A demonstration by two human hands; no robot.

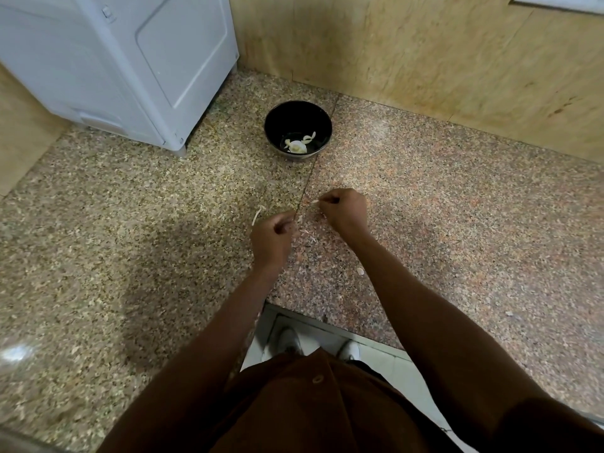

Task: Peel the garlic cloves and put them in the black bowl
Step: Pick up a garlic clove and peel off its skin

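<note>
White appliance: the boxy white plastic cabinet (114,60) fills the upper left of the frame.
Left hand: the left hand (273,238), centre frame, curls and pinches a thin pale strip of garlic skin (258,214).
Bowl: the round black bowl (298,130), upper centre on the speckled granite countertop (130,207), holds pale peeled garlic pieces (295,146).
Right hand: the right hand (343,209), just right of centre, pinches a small pale garlic bit (315,201).
</note>
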